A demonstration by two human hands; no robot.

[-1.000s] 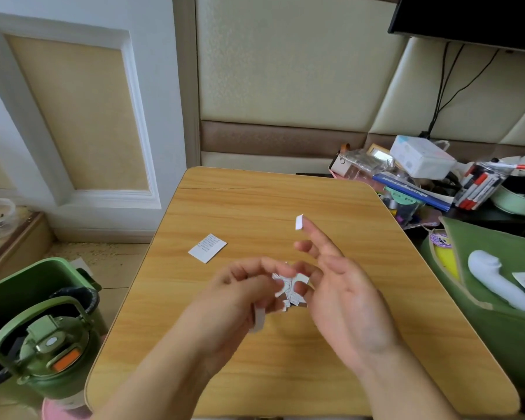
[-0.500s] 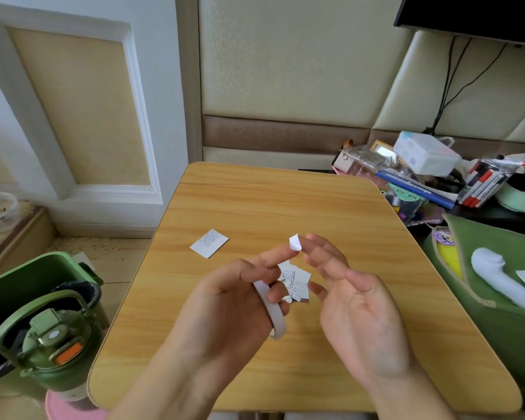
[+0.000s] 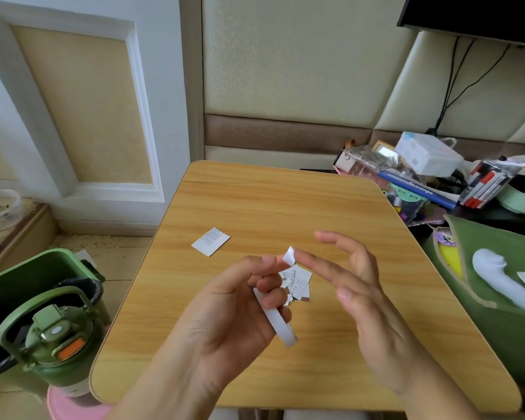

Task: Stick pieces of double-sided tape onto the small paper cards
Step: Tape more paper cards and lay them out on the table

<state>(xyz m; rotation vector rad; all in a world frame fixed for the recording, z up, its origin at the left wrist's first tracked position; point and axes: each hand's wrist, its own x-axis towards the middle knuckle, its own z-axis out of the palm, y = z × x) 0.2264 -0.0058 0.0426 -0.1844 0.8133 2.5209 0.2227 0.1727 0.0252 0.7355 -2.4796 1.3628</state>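
Over the wooden table, the left hand is holding a white roll of double-sided tape with its lower fingers curled around it, the roll hanging at about five o'clock from the palm. Its forefinger is reaching up toward one o'clock, and its tip is meeting a small white tape piece. The right hand is hovering at three o'clock of the left, fingers long and loosely spread, gripping nothing; one fingertip is touching the tape piece from the right, so the piece is sitting between the two hands' fingertips. Whether it is sticking to one finger or both cannot be told. A small heap of printed paper cards is lying on the table just below the piece, at six o'clock, between the hands. A single card is lying apart at ten o'clock of the hands.
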